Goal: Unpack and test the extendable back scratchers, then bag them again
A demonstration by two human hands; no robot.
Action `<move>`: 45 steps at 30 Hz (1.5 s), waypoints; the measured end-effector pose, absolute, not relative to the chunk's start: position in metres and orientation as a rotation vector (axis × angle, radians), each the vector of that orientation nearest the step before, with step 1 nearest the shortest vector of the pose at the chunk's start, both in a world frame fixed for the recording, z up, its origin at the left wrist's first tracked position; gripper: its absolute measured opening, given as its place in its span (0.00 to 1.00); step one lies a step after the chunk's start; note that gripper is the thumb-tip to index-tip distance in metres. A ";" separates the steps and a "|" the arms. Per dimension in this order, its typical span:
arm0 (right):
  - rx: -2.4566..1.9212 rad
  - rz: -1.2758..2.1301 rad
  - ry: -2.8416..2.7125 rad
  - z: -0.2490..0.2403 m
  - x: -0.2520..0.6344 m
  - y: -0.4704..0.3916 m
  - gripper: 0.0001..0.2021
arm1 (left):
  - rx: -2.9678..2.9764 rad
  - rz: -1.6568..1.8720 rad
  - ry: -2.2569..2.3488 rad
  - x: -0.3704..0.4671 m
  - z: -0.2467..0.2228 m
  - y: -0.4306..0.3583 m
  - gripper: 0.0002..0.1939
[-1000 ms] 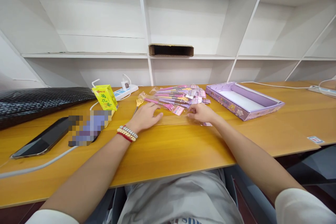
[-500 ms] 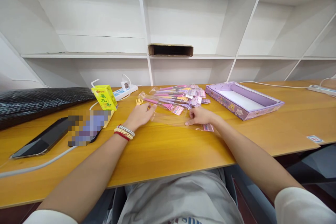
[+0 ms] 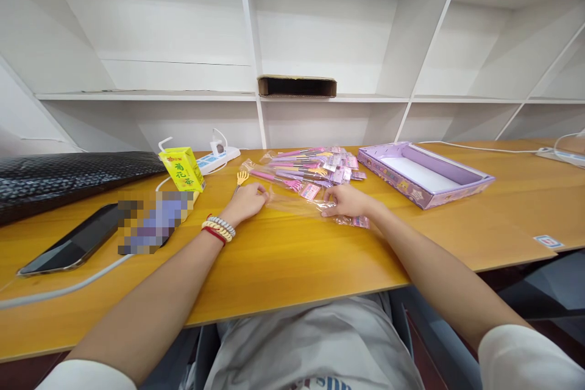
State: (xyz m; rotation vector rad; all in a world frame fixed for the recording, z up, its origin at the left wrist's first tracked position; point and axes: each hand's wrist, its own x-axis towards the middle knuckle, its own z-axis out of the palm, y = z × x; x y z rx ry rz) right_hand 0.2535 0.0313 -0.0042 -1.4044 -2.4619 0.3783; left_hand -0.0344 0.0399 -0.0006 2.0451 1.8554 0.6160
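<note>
My left hand is closed, with the dark shaft of a yellow hand-shaped back scratcher running under it. The yellow claw head sticks out beyond my knuckles, and the rest of the handle is hidden. My left fingertips are at one end of a clear plastic bag lying on the table. At its other end my right hand pinches the film between thumb and fingers. A pink-printed label shows beneath my right palm. Just behind lies a pile of bagged pink, purple and yellow back scratchers.
A purple open display box stands to the right. On the left are a yellow drink carton, a power strip, a dark phone and a partly blurred device. White shelving holds a cardboard box.
My left hand has shifted slightly and curled in its fingers. The yellow claw head has turned, showing more shaft. The clear bag looks more crumpled near my right hand.
</note>
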 end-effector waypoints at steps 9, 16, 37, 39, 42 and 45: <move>-1.203 0.244 -2.343 -0.003 0.251 0.029 0.14 | 1.755 1.069 1.648 -0.033 -0.002 0.050 0.16; -1.122 0.265 -2.248 -0.002 0.249 0.027 0.11 | 1.516 1.248 1.523 -0.033 -0.010 0.056 0.04; -1.032 1.198 -2.278 0.008 0.242 0.003 0.22 | 1.578 0.587 0.868 -0.025 0.016 0.018 0.25; -0.954 1.040 -2.362 0.011 0.236 0.000 0.22 | 1.717 0.536 0.883 -0.011 0.016 0.009 0.21; -0.853 0.731 -2.474 0.012 0.229 0.001 0.21 | 1.824 0.459 0.827 0.005 0.015 -0.001 0.18; -0.978 0.537 -2.420 0.009 0.232 0.007 0.21 | 1.860 0.547 0.833 0.010 0.016 -0.003 0.12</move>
